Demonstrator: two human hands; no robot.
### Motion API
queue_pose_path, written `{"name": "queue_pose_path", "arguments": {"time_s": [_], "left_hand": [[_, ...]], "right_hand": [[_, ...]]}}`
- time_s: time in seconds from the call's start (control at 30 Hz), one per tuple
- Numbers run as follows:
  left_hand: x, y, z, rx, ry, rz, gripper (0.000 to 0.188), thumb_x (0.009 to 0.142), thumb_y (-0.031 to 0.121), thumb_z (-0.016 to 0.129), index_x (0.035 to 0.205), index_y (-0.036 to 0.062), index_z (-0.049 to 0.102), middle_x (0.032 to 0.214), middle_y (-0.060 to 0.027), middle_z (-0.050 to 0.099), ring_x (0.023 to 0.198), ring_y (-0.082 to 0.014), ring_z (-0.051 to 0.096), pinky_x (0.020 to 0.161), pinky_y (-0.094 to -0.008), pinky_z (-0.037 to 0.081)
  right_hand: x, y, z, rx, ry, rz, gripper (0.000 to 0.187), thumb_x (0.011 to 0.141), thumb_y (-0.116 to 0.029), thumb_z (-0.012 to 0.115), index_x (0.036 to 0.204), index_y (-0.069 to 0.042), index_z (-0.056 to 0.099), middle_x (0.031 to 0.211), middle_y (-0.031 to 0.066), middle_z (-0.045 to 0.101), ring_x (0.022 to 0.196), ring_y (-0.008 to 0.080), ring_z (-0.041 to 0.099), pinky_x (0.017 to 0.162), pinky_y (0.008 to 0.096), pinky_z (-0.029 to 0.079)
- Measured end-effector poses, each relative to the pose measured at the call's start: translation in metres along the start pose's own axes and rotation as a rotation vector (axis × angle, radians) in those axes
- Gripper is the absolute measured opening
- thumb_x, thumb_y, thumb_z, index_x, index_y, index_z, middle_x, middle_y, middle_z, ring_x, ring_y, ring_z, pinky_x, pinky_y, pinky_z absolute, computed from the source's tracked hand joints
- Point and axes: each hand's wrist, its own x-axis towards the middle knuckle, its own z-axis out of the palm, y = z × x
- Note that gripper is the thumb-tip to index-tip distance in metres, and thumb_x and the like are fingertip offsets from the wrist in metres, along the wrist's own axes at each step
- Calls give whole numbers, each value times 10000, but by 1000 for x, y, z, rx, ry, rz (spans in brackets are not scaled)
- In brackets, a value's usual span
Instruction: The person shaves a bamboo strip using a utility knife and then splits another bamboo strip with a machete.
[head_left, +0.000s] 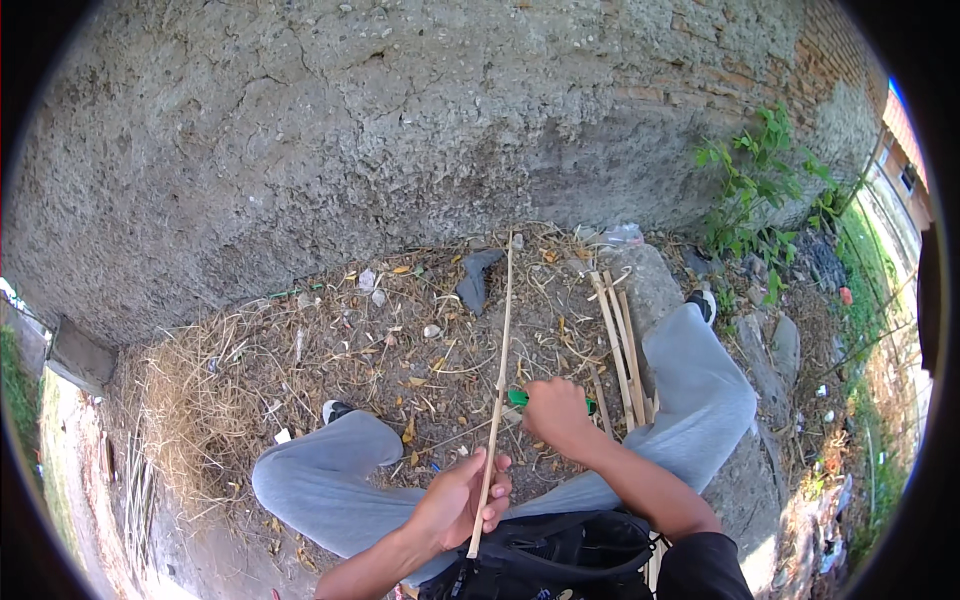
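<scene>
A long, thin bamboo strip runs from near my lap up toward the foot of the wall. My left hand is closed around its lower part, with the near end sticking out below the fingers. Beside the strip's middle, my right hand grips a green utility knife. Green shows on both sides of that fist, and the knife's left end is close to the strip. I cannot make out the blade or whether it touches the bamboo.
Several bamboo strips lie by my right knee. A black bag rests at my lap. Ahead rises a rough wall, with a leafy plant at its right. Dry straw and a dark scrap litter the ground.
</scene>
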Motion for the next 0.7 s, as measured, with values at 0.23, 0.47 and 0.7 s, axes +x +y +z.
{"name": "queue_pose_path", "arguments": {"time_s": [0.23,0.47,0.7], "left_hand": [[-52,-28,-3,865,245,1367,673,835,541,669,1244,46,466,1044,-174,557,1018,-314,585,753,-422,563],[4,-2,-2,877,-228,2068,335,985,206,522,730,0,454,691,-116,558,435,-205,554,457,-375,548],[23,-5,22,651,-302,1983,469,976,213,470,548,38,392,456,-60,438,374,-175,442,416,-359,469]], "right_hand": [[6,-9,-16,203,-121,75,223,785,-160,632,927,-1,700,894,273,669,882,423,668,795,511,533],[2,-23,-16,198,17,-13,234,813,-195,610,911,7,676,863,275,668,826,433,671,787,509,535],[8,-12,-13,393,-6,-52,182,817,-171,594,782,-7,664,769,280,643,764,460,643,745,522,521]]}}
